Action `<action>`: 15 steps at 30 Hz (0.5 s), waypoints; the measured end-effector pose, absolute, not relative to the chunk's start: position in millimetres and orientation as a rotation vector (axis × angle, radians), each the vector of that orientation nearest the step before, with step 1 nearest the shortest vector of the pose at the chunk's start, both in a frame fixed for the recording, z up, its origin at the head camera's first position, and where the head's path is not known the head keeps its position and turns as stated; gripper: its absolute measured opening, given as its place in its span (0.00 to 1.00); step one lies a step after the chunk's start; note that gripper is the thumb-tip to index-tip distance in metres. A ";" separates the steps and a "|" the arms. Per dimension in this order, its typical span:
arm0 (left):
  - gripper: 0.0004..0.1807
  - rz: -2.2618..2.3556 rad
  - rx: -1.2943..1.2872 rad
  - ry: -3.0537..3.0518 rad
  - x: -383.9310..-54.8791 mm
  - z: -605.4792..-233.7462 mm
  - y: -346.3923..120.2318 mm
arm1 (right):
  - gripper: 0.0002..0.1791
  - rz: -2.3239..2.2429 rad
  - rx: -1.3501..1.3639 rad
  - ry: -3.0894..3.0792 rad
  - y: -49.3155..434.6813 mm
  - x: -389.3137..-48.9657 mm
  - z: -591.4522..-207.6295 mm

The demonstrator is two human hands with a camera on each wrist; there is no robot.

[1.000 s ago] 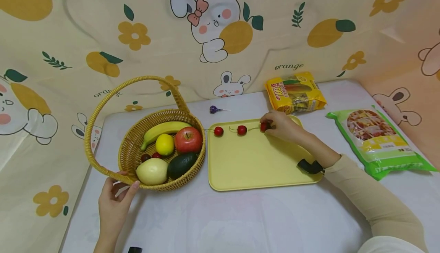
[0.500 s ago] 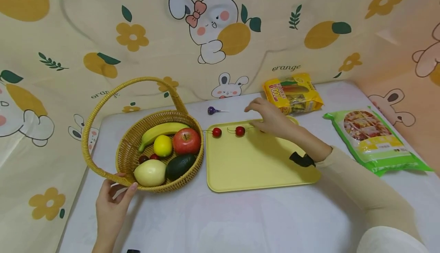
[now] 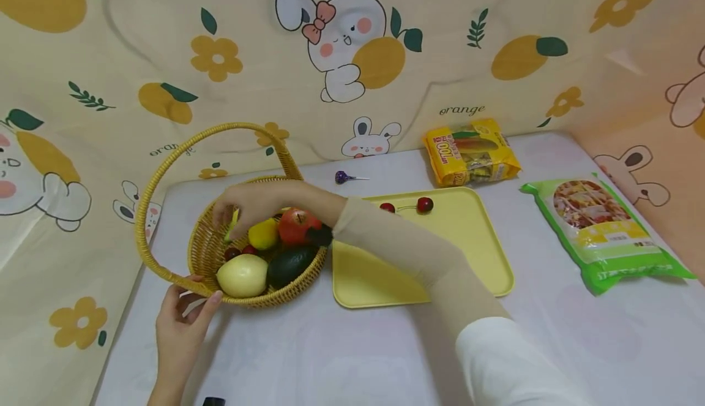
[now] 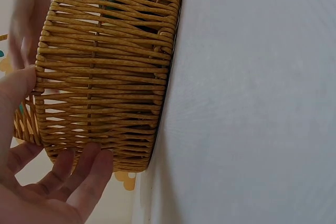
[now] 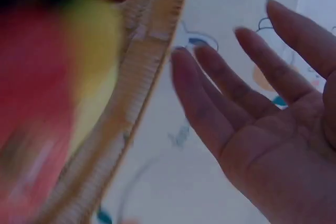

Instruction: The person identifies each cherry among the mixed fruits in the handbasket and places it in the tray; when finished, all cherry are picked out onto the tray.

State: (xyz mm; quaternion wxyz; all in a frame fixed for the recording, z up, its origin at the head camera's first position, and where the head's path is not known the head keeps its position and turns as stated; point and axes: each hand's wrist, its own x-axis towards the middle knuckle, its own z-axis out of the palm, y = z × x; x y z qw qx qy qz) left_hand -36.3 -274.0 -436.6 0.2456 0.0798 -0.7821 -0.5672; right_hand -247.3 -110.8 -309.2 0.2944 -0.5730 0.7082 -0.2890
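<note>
My left hand (image 3: 182,326) grips the near-left rim of a wicker basket (image 3: 264,300), by the foot of its tall handle. In the left wrist view the thumb lies on the basket's rim (image 4: 39,72) and the fingers against its woven side. My right hand (image 3: 254,204) is inside the basket, over the banana (image 3: 234,221), hiding most of it. The right wrist view shows this hand (image 5: 278,135) with spread fingers and nothing in them. Beside it lie a lemon (image 3: 263,234), red apple (image 3: 294,225), avocado (image 3: 292,265), pale yellow-green fruit (image 3: 242,275) and small dark red cherries (image 3: 232,253).
To the right is a yellow tray (image 3: 380,296), partly under my right sleeve, with two cherries (image 3: 425,204) showing. A purple lollipop (image 3: 341,177) lies behind it. Further back and right are a yellow packet (image 3: 470,152) and a green bag (image 3: 606,228).
My right hand let go of the rightmost cherry on the tray, lifted off, and swept left into the basket over the banana. The left hand has kept its grip on the basket.
</note>
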 end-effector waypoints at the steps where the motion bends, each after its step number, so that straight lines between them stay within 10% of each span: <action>1: 0.24 -1.559 0.210 -2.123 -36.0 -436.4 -275.1 | 0.17 -0.753 -1.507 1.841 -125.8 -247.5 -310.5; 15: 0.24 -1.517 0.164 -2.153 -36.3 -437.8 -279.0 | 0.20 -0.654 -1.077 1.681 -188.8 -266.5 -355.0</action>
